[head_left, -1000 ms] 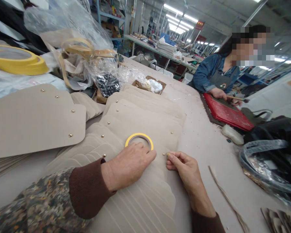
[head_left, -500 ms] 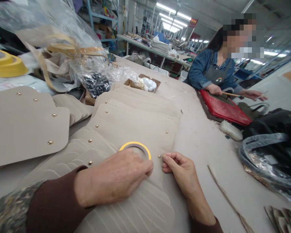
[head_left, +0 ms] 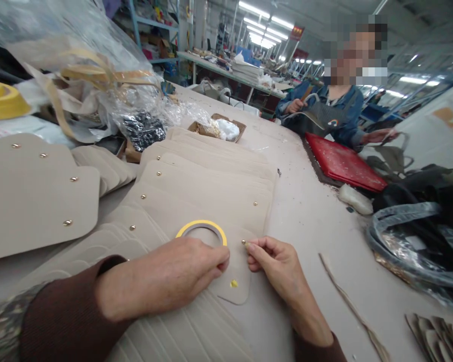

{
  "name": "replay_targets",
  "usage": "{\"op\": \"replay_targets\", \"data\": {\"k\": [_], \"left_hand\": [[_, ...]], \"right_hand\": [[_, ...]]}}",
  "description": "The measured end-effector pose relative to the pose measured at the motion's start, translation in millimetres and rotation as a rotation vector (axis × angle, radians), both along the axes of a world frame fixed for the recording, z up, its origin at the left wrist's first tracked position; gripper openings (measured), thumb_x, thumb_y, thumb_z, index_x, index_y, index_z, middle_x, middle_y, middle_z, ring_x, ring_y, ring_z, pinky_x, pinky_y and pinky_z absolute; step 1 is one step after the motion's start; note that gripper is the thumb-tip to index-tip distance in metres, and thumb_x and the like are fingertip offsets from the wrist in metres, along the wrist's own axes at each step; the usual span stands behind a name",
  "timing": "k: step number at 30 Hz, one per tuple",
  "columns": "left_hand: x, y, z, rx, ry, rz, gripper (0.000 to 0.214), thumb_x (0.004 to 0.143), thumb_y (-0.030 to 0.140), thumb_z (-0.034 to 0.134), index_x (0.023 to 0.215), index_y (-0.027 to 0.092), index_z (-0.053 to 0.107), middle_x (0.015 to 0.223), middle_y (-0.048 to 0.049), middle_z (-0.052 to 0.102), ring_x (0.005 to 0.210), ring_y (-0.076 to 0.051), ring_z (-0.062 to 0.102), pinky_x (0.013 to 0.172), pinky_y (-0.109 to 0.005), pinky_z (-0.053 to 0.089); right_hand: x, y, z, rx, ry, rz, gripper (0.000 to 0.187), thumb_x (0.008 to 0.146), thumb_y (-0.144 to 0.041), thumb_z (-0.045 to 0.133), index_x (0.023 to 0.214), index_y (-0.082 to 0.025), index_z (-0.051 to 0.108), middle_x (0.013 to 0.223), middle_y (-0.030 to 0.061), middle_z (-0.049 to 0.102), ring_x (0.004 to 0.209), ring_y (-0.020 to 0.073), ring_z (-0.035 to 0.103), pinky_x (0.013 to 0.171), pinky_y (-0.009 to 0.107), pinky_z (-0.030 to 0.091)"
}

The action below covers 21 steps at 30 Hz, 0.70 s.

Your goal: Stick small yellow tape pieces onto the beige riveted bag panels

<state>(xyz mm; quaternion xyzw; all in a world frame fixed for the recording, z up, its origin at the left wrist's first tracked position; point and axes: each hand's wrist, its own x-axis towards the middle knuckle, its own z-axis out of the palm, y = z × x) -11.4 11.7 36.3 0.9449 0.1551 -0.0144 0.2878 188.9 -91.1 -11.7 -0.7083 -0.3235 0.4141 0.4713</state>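
My left hand [head_left: 184,274] is closed around the near side of a roll of yellow tape [head_left: 207,222], over the stacked beige panels [head_left: 207,178]. Small gold studs [head_left: 159,173] sit in the panels. My right hand [head_left: 277,264] has thumb and forefinger pinched together beside a gold stud [head_left: 243,242] at the right edge of the panel; whatever is between the fingertips is too small to make out. A scrap of yellow tape [head_left: 234,283] lies on the panel corner below my left fingertips.
More studded panels [head_left: 38,196] lie at the left. Beyond are plastic wrapping [head_left: 98,35] and a small box [head_left: 239,125]. Across the table a person [head_left: 340,108] handles a strap piece near a red board [head_left: 342,161]. A thin cord [head_left: 347,296] and wrapped black goods [head_left: 430,221] lie right.
My left hand and the tape roll have shifted slightly left, and the yellow scrap on the panel corner now shows. My right hand stays pinched by the stud. The co-worker has changed pose.
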Motion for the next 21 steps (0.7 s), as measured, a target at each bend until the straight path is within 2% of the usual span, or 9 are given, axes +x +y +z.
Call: {"op": "replay_targets", "data": {"k": [3, 7, 11, 17, 19, 21], "left_hand": [[2, 0, -9.3, 0.065, -0.027, 0.023, 0.011, 0.093, 0.012, 0.046, 0.088, 0.021, 0.049, 0.078, 0.0012, 0.065, 0.068, -0.017, 0.062, 0.058, -0.025, 0.038], [2, -2, -21.5, 0.162, -0.055, 0.036, 0.011, 0.093, 0.011, 0.044, 0.090, 0.020, 0.047, 0.080, -0.0008, 0.066, 0.069, -0.019, 0.064, 0.057, -0.027, 0.040], [2, -2, -25.7, 0.203, -0.035, 0.040, 0.010, 0.094, 0.012, 0.043, 0.090, 0.021, 0.046, 0.077, -0.0007, 0.065, 0.066, -0.020, 0.064, 0.053, -0.027, 0.038], [2, -1, -24.3, 0.227, -0.007, 0.035, 0.008, 0.093, 0.013, 0.045, 0.091, 0.021, 0.047, 0.075, -0.0010, 0.065, 0.066, -0.021, 0.064, 0.052, -0.028, 0.038], [2, -1, -23.4, 0.228, -0.002, 0.035, 0.008, 0.093, 0.013, 0.046, 0.090, 0.021, 0.047, 0.075, -0.0012, 0.065, 0.065, -0.021, 0.064, 0.051, -0.028, 0.037], [2, -1, -22.8, 0.235, 0.000, 0.033, 0.009, 0.092, 0.012, 0.046, 0.090, 0.020, 0.047, 0.075, -0.0016, 0.066, 0.066, -0.022, 0.064, 0.051, -0.028, 0.036]], "right_hand": [[-5, 1, -0.9, -0.013, -0.161, 0.034, 0.034, 0.078, -0.047, 0.069, 0.082, -0.013, 0.072, 0.057, -0.0001, 0.063, 0.050, 0.0110, 0.058, 0.048, 0.021, 0.051], [-12, 5, -0.1, 0.022, -0.453, 0.102, 0.028, 0.083, -0.041, 0.061, 0.077, -0.016, 0.072, 0.055, -0.0008, 0.062, 0.047, 0.0109, 0.054, 0.046, 0.020, 0.045], [-18, 10, 1.1, 0.079, -0.653, 0.098, 0.025, 0.083, -0.036, 0.058, 0.072, -0.018, 0.072, 0.061, 0.0004, 0.069, 0.052, 0.0122, 0.060, 0.052, 0.021, 0.045], [-20, 16, -2.8, 0.021, -0.713, 0.048, 0.023, 0.081, -0.035, 0.056, 0.070, -0.020, 0.070, 0.065, 0.0020, 0.072, 0.057, 0.0156, 0.066, 0.057, 0.023, 0.049], [-20, 17, -4.5, -0.032, -0.683, 0.036, 0.024, 0.081, -0.038, 0.057, 0.072, -0.020, 0.069, 0.063, 0.0025, 0.070, 0.055, 0.0164, 0.065, 0.053, 0.024, 0.048], [-19, 16, -6.0, -0.073, -0.633, -0.005, 0.023, 0.079, -0.041, 0.060, 0.081, -0.020, 0.068, 0.058, 0.0006, 0.067, 0.049, 0.0165, 0.062, 0.046, 0.024, 0.047]]}}
